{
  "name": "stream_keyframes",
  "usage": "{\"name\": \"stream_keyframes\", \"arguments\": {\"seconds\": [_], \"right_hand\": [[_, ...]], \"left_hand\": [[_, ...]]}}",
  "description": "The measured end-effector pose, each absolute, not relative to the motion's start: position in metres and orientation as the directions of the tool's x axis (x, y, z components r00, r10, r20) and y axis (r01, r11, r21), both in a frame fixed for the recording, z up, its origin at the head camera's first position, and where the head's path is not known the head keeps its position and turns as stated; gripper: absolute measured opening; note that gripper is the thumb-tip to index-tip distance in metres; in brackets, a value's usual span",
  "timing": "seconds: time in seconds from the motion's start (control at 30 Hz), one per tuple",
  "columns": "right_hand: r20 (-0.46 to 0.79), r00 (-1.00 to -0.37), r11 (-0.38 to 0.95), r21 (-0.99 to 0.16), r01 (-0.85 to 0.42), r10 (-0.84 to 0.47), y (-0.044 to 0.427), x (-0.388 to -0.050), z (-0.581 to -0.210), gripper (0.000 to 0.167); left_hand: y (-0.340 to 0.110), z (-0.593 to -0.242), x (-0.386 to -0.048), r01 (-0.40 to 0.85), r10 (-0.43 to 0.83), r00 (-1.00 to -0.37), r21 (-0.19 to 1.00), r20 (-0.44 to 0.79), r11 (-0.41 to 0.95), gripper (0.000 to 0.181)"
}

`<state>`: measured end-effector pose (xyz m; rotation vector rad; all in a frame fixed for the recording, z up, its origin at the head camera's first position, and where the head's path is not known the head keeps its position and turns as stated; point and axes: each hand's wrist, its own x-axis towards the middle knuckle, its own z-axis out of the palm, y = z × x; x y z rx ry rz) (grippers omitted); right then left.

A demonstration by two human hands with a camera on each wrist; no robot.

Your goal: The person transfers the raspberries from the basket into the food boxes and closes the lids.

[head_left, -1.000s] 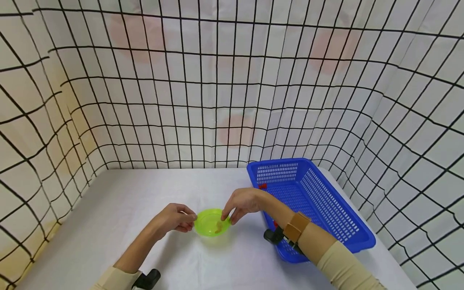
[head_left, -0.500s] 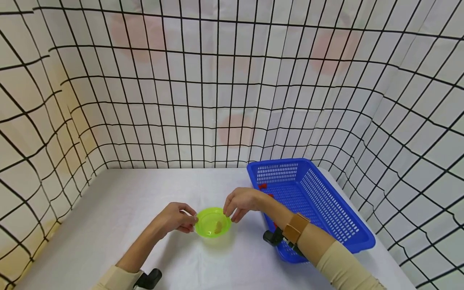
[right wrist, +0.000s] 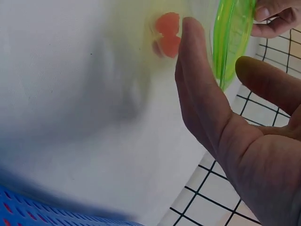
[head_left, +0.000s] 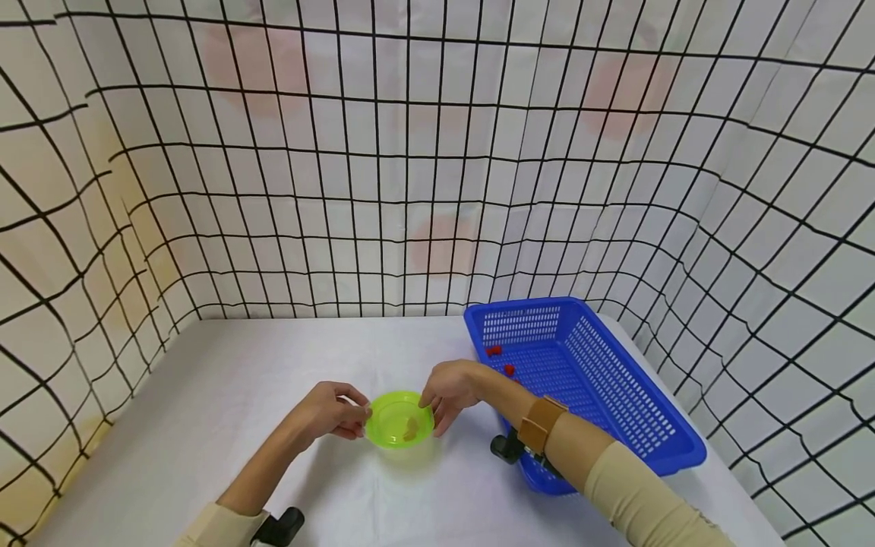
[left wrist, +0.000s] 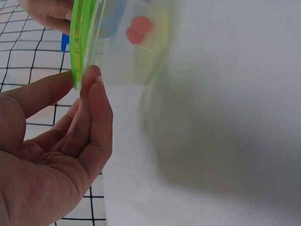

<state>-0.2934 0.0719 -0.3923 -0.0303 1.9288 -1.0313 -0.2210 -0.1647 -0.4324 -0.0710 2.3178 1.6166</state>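
Note:
A round, clear container (left wrist: 120, 66) with a bright green lid (head_left: 396, 422) lies between both hands. Red pieces (left wrist: 138, 30) show through its side wall. In the left wrist view, the left hand (left wrist: 61, 136) pinches the lid's rim between thumb and fingertips. On the opposite side is the right hand (head_left: 453, 391), its fingers extended along the container's side and its thumb by the lid's edge. The right wrist view shows the thumb and fingers (right wrist: 200, 70) spread apart, with the rim between them. Whether the container's base touches the table cannot be told.
A blue perforated basket (head_left: 547, 311) stands to the right, partly behind the right forearm. Small red objects (head_left: 509, 370) lie inside it. White cloth covers the table (head_left: 273, 349), and a black grid net (head_left: 410, 190) encloses its back and sides.
The right hand's fingers have shifted lower along the container's side, and its wrist has moved slightly left. More of the red objects in the basket shows. The left hand stays at the rim.

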Motion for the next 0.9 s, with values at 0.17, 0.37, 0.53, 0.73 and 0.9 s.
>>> {"name": "stream_keyframes", "arguments": {"seconds": [0.17,0.37,0.53,0.73,0.9], "right_hand": [[-0.699,-0.559,0.611,-0.694,0.380,-0.447,0.073,-0.294,-0.395,0.036],[-0.682,-0.571,0.564,-0.718,0.408,-0.456,0.075,-0.297,-0.401,0.034],[-0.685,-0.576,0.559,-0.716,0.419,-0.446,0.074,-0.297,-0.403,0.035],[-0.696,-0.582,0.552,-0.706,0.444,-0.421,0.073,-0.296,-0.404,0.033],[-0.692,-0.592,0.541,-0.709,0.452,-0.413,0.072,-0.296,-0.409,0.026]], "left_hand": [[-0.164,-0.432,-0.221,-0.228,0.106,-0.953,0.901,-0.284,0.368,0.019],[-0.166,-0.433,-0.221,-0.243,0.080,-0.953,0.893,-0.293,0.379,0.019],[-0.169,-0.431,-0.220,-0.233,0.107,-0.951,0.901,-0.290,0.365,0.021],[-0.173,-0.430,-0.220,-0.211,0.176,-0.943,0.915,-0.284,0.345,0.030],[-0.172,-0.431,-0.221,-0.211,0.158,-0.946,0.910,-0.282,0.357,0.028]]}}
